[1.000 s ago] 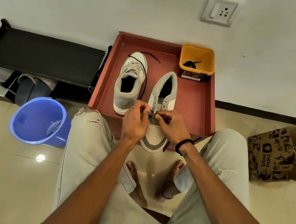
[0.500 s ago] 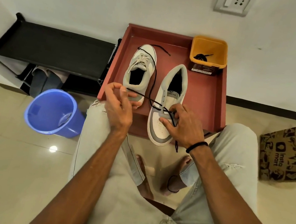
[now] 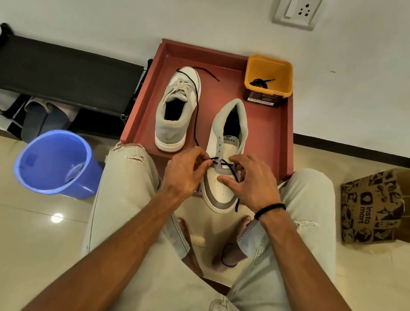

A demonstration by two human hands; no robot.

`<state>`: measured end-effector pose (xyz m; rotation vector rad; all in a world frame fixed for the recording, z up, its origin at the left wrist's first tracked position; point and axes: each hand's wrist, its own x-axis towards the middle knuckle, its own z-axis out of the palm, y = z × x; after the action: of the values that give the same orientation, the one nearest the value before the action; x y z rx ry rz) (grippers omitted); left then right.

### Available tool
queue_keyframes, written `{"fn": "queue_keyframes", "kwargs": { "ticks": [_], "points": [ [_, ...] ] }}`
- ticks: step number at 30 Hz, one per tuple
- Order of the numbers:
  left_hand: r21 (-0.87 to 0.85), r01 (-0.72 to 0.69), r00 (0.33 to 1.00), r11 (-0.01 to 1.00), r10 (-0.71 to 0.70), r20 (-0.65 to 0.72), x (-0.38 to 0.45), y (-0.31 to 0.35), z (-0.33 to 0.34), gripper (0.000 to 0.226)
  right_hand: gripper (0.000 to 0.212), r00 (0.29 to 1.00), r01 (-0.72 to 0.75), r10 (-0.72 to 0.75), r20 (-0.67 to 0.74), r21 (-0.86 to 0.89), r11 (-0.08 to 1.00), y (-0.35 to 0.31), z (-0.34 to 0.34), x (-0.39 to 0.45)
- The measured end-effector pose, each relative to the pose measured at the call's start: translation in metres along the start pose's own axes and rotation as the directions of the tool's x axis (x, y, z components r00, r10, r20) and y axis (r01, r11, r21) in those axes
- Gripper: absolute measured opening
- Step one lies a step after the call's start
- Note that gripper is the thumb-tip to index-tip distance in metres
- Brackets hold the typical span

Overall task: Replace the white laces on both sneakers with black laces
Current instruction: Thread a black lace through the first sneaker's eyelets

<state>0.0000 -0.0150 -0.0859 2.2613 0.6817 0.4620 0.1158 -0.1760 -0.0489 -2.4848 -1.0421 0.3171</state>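
Note:
Two grey-and-white sneakers sit in a red tray (image 3: 286, 130). The left sneaker (image 3: 177, 108) keeps its white lace. The right sneaker (image 3: 225, 153) points its toe toward me and has a black lace (image 3: 196, 111) threaded through its lowest eyelets. That lace runs up over the left sneaker. My left hand (image 3: 185, 173) pinches the black lace at the right sneaker's left side. My right hand (image 3: 250, 183) rests on the toe with its thumb, fingers curled over the lace at the right eyelets.
An orange tub (image 3: 270, 78) holding another black lace stands at the tray's back right. A blue bucket (image 3: 56, 162) sits on the floor at left, a black shoe rack (image 3: 56, 72) behind it. A printed paper bag (image 3: 380, 205) stands at right.
My left hand, which had drawn the lace out to the left, has come back to the right sneaker's eyelets. The lace's slack now lies over the left sneaker. My right hand stays on the toe.

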Motion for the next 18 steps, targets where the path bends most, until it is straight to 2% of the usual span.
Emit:
{"fn": "queue_keyframes", "kwargs": {
  "ticks": [3, 6, 9, 12, 14, 16, 18],
  "points": [
    [0.037, -0.01, 0.998, 0.999, 0.012, -0.056, 0.003, -0.003, -0.009, 0.014, 0.072, 0.998, -0.02, 0.022, 0.061, -0.026, 0.999, -0.001, 0.002, -0.005],
    [0.085, 0.024, 0.979, 0.996, -0.007, -0.204, 0.006, -0.002, -0.019, 0.016, 0.077, 0.998, -0.025, 0.027, 0.062, -0.028, 0.999, 0.0, 0.002, -0.005],
    [-0.03, 0.2, 0.904, 0.979, -0.196, -0.381, 0.007, -0.005, -0.032, 0.019, 0.086, 0.999, -0.032, 0.031, 0.038, 0.032, 0.999, 0.0, 0.0, -0.002],
    [-0.146, 0.266, 0.807, 0.953, -0.303, -0.508, 0.005, -0.01, -0.04, 0.019, 0.093, 0.999, -0.036, 0.034, 0.038, 0.055, 0.998, 0.0, -0.001, 0.001],
    [-0.099, 0.249, 0.837, 0.963, -0.266, -0.478, 0.004, -0.008, -0.038, 0.024, 0.094, 0.999, -0.033, 0.03, 0.036, 0.075, 0.997, 0.0, -0.002, 0.001],
    [-0.014, 0.159, 0.926, 0.987, -0.154, -0.344, 0.001, -0.003, -0.029, 0.033, 0.095, 0.999, -0.029, 0.026, 0.032, 0.096, 0.995, 0.001, -0.003, 0.001],
    [0.041, 0.025, 0.986, 0.999, -0.018, -0.165, 0.0, 0.0, -0.021, 0.039, 0.095, 0.999, -0.017, 0.014, 0.029, 0.108, 0.994, 0.001, -0.002, 0.0]
  ]
}}
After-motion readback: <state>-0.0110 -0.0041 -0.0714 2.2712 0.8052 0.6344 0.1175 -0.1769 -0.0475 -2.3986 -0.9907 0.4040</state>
